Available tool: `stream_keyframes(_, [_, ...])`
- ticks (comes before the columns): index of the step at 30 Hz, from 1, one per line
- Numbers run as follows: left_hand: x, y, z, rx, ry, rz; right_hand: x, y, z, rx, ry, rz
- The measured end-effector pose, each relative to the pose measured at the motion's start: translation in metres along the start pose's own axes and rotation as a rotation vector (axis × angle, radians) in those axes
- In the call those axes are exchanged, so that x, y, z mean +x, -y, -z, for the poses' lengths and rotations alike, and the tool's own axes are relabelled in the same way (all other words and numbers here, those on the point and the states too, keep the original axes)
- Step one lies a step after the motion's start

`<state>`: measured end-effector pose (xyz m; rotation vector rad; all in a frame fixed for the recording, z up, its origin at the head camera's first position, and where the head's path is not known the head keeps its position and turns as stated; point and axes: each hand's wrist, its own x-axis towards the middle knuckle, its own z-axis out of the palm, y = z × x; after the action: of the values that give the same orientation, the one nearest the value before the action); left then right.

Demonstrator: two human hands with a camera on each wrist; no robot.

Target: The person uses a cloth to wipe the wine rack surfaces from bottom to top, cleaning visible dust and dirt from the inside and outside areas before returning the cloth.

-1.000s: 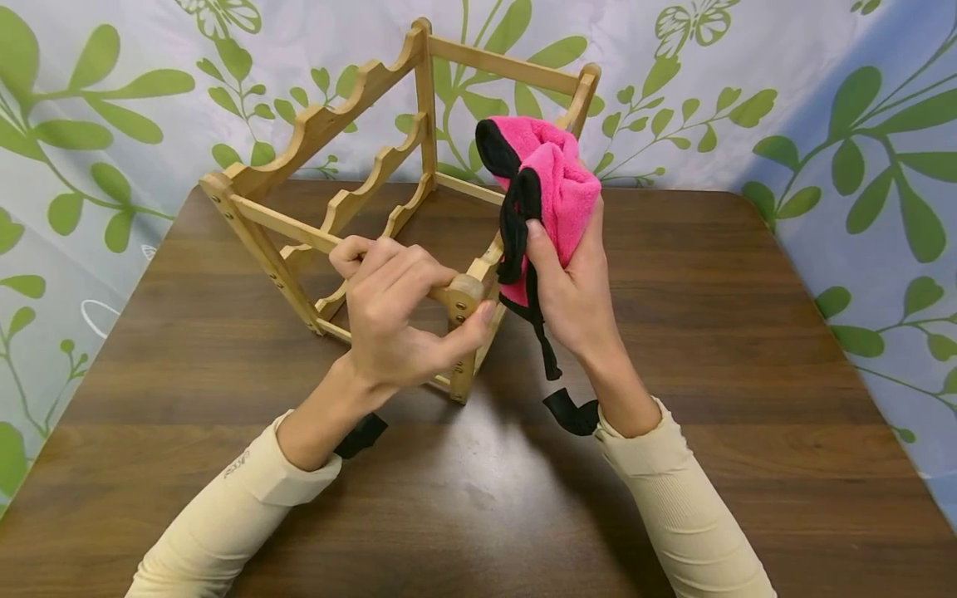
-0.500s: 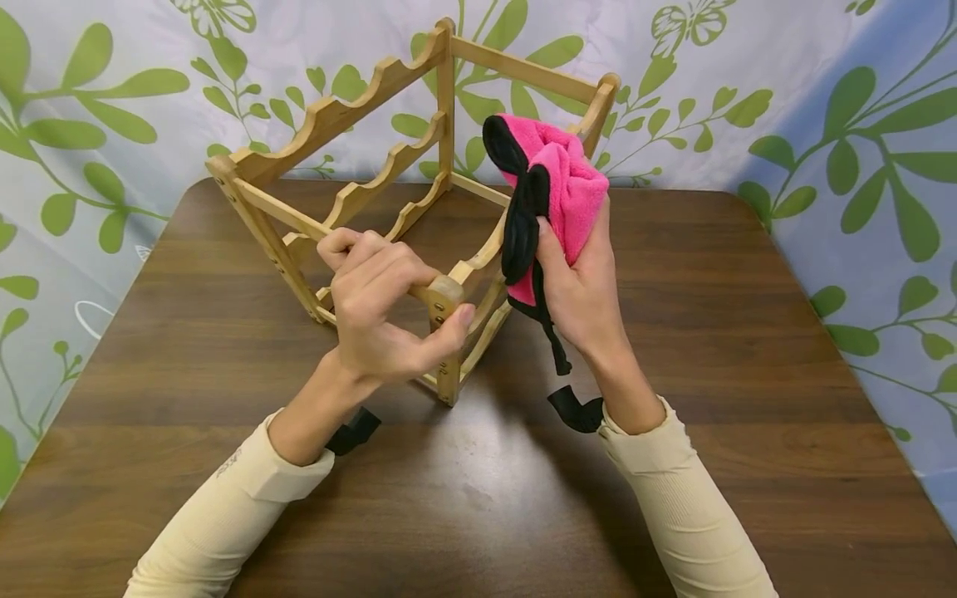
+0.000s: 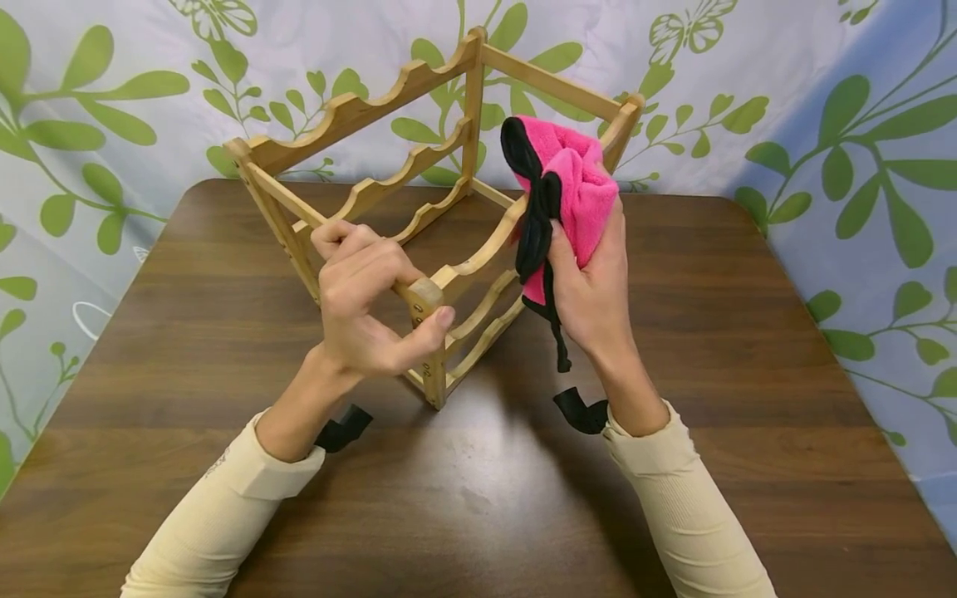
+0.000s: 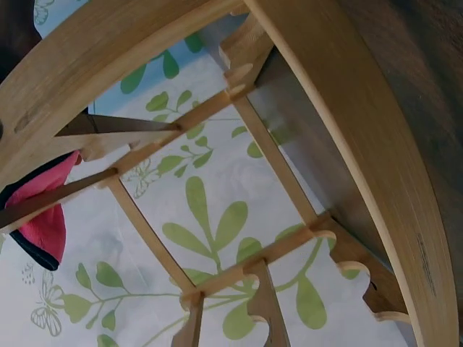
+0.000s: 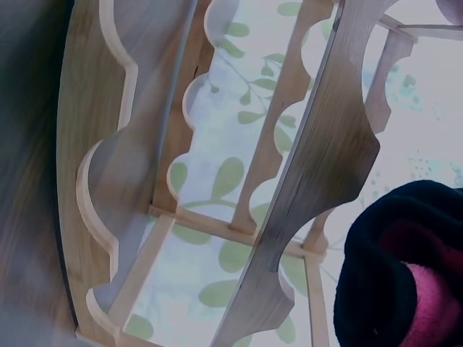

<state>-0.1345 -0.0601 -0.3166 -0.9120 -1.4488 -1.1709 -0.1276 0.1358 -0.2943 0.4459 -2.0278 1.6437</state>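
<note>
A light wooden wine rack (image 3: 435, 375) with scalloped rails stands on the brown table, one corner toward me. My left hand (image 3: 365, 295) grips its front top bar beside that corner, fingers curled over the bar and thumb by the post. In my right hand (image 3: 594, 299) is a bunched pink cloth (image 3: 579, 178) with black edging and a dangling black cord, held at the rack's right top scalloped rail (image 3: 489, 245). Part of that rail is hidden behind the cloth. The right wrist view shows the cloth's black edging (image 5: 372, 282) close beside a scalloped rail (image 5: 318, 152).
The brown table (image 3: 748, 374) spreads to both sides and in front of the rack. Behind it hangs a pale backdrop (image 3: 728, 50) with green leaves and butterflies. Black pieces (image 3: 581, 411) show at both wrists, by the cream sleeves.
The rack has turned on the table: its far corners have swung right and its near corner left. My left hand has moved left with it, while the right hand and cloth have shifted slightly right.
</note>
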Motion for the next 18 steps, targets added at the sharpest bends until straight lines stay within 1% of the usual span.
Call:
stream_keyframes(2, [0.0, 0.0, 0.001, -0.003, 0.01, 0.005, -0.001, 0.0, 0.001, -0.023, -0.003, 0.0])
stream_keyframes(4, [0.001, 0.001, 0.003, -0.009, 0.016, 0.008, 0.0, -0.001, 0.002, -0.033, -0.003, 0.018])
stream_keyframes(6, [0.001, 0.002, 0.004, -0.019, 0.014, 0.009, 0.001, -0.003, 0.002, -0.022, -0.001, 0.031])
stream_keyframes(9, [0.002, 0.005, 0.005, -0.039, 0.007, 0.011, 0.003, -0.016, 0.004, 0.006, -0.01, 0.052])
stream_keyframes(12, [0.002, 0.007, 0.005, -0.054, -0.002, 0.021, 0.004, -0.031, 0.009, 0.015, -0.016, 0.095])
stream_keyframes(13, [0.002, 0.007, 0.005, -0.055, -0.005, 0.025, 0.005, -0.034, 0.01, 0.013, -0.016, 0.121])
stream_keyframes(16, [0.003, 0.008, 0.006, -0.05, -0.011, 0.034, 0.007, -0.037, 0.012, 0.02, -0.015, 0.178])
stream_keyframes(18, [0.003, 0.01, 0.007, -0.045, -0.019, 0.039, 0.007, -0.036, 0.011, 0.021, -0.019, 0.187])
